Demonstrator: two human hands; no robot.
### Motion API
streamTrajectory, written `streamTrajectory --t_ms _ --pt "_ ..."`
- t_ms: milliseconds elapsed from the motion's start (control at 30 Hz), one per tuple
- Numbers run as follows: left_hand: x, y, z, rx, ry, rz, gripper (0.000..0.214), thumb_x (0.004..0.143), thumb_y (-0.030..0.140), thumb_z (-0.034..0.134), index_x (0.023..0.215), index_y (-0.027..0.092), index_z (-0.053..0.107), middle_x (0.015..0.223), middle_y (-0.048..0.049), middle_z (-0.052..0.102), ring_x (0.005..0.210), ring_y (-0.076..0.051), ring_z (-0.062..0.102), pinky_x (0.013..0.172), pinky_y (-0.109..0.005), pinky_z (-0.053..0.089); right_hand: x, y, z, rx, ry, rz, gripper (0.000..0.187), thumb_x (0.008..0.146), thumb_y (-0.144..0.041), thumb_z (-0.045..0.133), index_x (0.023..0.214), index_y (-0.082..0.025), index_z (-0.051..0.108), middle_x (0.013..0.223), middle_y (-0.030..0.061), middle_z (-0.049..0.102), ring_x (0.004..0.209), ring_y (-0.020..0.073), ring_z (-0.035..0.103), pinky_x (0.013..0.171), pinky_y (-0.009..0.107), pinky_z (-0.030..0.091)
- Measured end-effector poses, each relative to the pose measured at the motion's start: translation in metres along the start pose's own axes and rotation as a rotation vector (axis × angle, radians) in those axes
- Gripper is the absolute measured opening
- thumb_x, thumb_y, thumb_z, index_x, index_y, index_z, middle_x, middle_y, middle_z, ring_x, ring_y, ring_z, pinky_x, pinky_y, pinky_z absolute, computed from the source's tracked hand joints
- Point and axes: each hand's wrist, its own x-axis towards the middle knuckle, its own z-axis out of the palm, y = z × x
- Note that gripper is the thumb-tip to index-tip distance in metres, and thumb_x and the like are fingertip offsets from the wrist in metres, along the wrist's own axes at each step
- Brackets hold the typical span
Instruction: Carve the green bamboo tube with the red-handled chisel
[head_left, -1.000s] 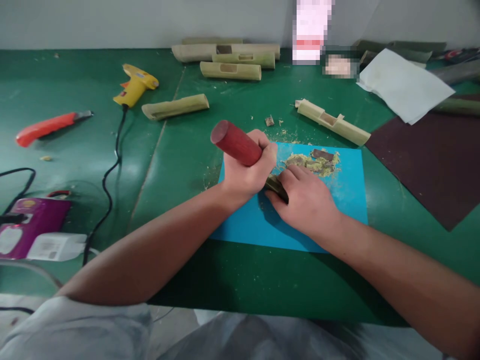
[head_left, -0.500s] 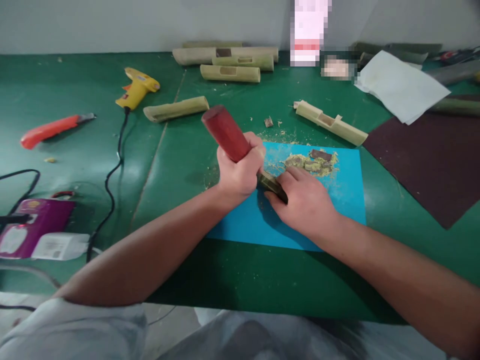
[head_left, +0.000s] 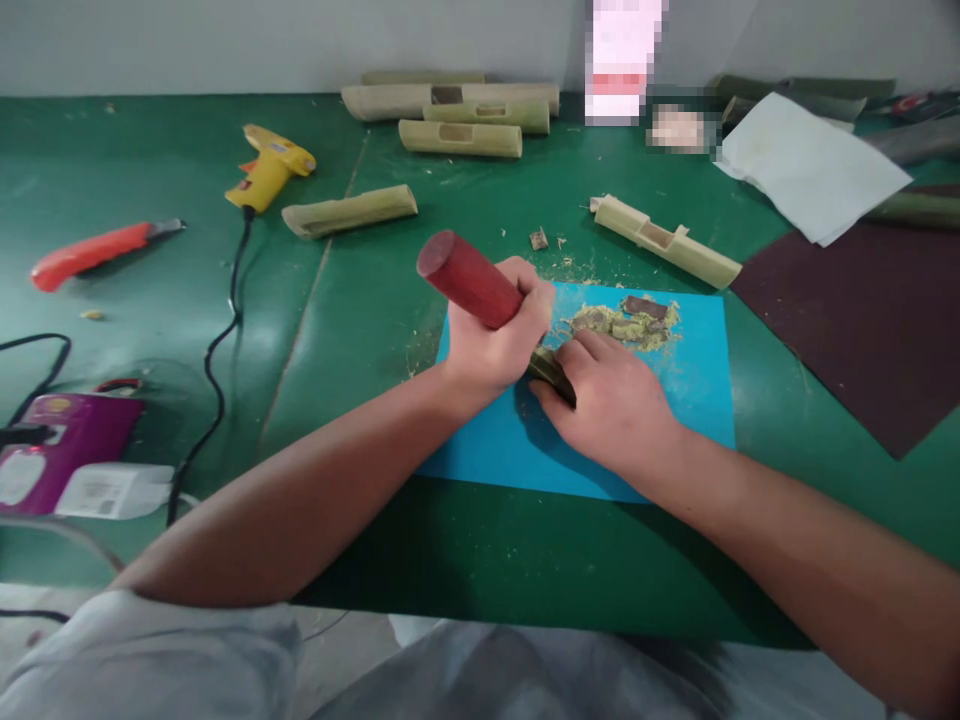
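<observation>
My left hand [head_left: 499, 340] is wrapped round a tool with a thick red wooden handle [head_left: 466, 278], whose butt end points up and to the left. My right hand [head_left: 611, 400] is closed on a small dark green bamboo piece [head_left: 551, 373] and pins it to the blue mat [head_left: 675, 395]. The tool's working end is hidden between the two hands, down at the bamboo piece. A heap of bamboo shavings and chips [head_left: 626, 320] lies on the mat just beyond my right hand.
On the green table [head_left: 150, 290] lie a yellow glue gun [head_left: 268, 175] with black cord, an orange utility knife [head_left: 90, 250], several cut bamboo tubes [head_left: 457, 110], a notched bamboo piece [head_left: 664, 242], white paper [head_left: 810, 170], a dark sheet [head_left: 862, 320] and a purple box [head_left: 52, 450].
The red handle tipped up half a second ago and has come back down to a flatter angle. My right hand has kept its hold on the bamboo piece.
</observation>
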Motion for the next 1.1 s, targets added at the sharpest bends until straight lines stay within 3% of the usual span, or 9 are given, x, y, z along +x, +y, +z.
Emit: streamTrajectory --t_ms 233,333,400,467,533,667,833,933,1100 --pt "0.002 -0.008 -0.006 -0.053 -0.065 -0.045 0.045 0.087 0.031 0.072 0.050 0.021 0.047 0.045 0.0033 0.046 0.042 -0.007 0.039 0.041 -0.030 0.028 -0.001 -0.004 0.002 0.021 -0.018 -0.013 0.015 0.097 -0.030 0.059 0.092 -0.017 0.065 0.094 0.0115 0.067 0.091 0.0266 0.060 0.074 0.037 0.043" --pt "0.000 -0.017 -0.009 -0.115 -0.052 0.018 0.044 0.084 0.027 0.074 0.051 0.021 0.047 0.045 0.0039 0.043 0.042 -0.007 0.039 0.039 -0.030 0.024 -0.001 -0.001 0.001 0.028 -0.010 0.021 0.017 0.096 -0.032 0.060 0.088 -0.018 0.064 0.091 0.0107 0.066 0.088 0.0258 0.059 0.072 0.037 0.042" --pt "0.000 -0.024 -0.008 -0.145 0.055 0.044 0.043 0.089 0.025 0.073 0.055 0.020 0.048 0.049 0.0035 0.045 0.045 -0.006 0.042 0.040 -0.031 0.025 -0.001 0.000 0.001 0.028 -0.003 0.026 0.017 0.095 -0.032 0.059 0.086 -0.019 0.063 0.091 0.0100 0.065 0.087 0.0251 0.058 0.071 0.036 0.041" --pt "0.002 -0.029 -0.007 -0.206 0.051 0.198 0.047 0.092 0.029 0.074 0.056 0.020 0.046 0.048 0.0056 0.041 0.040 -0.003 0.039 0.038 -0.030 0.025 0.000 0.000 0.001 0.028 -0.002 0.029 0.016 0.095 -0.031 0.059 0.087 -0.019 0.062 0.091 0.0095 0.065 0.087 0.0244 0.058 0.071 0.036 0.040" --pt "0.002 -0.031 -0.005 -0.151 0.028 0.134 0.045 0.095 0.034 0.074 0.060 0.020 0.048 0.052 0.0053 0.047 0.044 -0.004 0.040 0.044 -0.030 0.032 0.000 0.000 0.001 0.028 -0.003 0.031 0.015 0.095 -0.031 0.059 0.087 -0.019 0.062 0.091 0.0093 0.065 0.086 0.0242 0.058 0.070 0.035 0.040" --pt "0.000 -0.026 -0.004 -0.091 0.023 -0.010 0.046 0.095 0.043 0.072 0.061 0.021 0.050 0.054 0.0033 0.052 0.047 -0.007 0.045 0.045 -0.033 0.032 0.000 -0.001 0.000 0.023 -0.004 0.025 0.013 0.094 -0.030 0.061 0.088 -0.019 0.062 0.092 0.0096 0.065 0.088 0.0249 0.059 0.070 0.036 0.040" --pt "0.000 -0.019 -0.005 -0.096 -0.064 0.078 0.050 0.093 0.048 0.074 0.059 0.020 0.050 0.051 0.0056 0.053 0.041 -0.004 0.043 0.040 -0.031 0.030 0.000 -0.002 -0.001 0.020 -0.007 0.022 0.012 0.094 -0.029 0.061 0.088 -0.019 0.061 0.092 0.0098 0.066 0.088 0.0254 0.060 0.070 0.036 0.040" --pt "-0.001 -0.013 -0.004 -0.039 -0.003 -0.044 0.049 0.094 0.048 0.071 0.058 0.021 0.051 0.054 0.0036 0.055 0.046 -0.007 0.047 0.045 -0.032 0.035 0.000 -0.002 -0.001 0.027 -0.011 0.026 0.012 0.094 -0.030 0.061 0.087 -0.020 0.061 0.092 0.0094 0.065 0.088 0.0252 0.059 0.071 0.036 0.040" --pt "-0.002 -0.003 0.001 -0.076 0.046 -0.060 0.047 0.091 0.046 0.074 0.057 0.021 0.052 0.051 0.0026 0.054 0.045 -0.009 0.049 0.046 -0.030 0.038 0.000 -0.001 -0.001 0.026 -0.014 0.032 0.013 0.094 -0.031 0.061 0.088 -0.020 0.061 0.093 0.0098 0.065 0.089 0.0257 0.060 0.071 0.036 0.041"
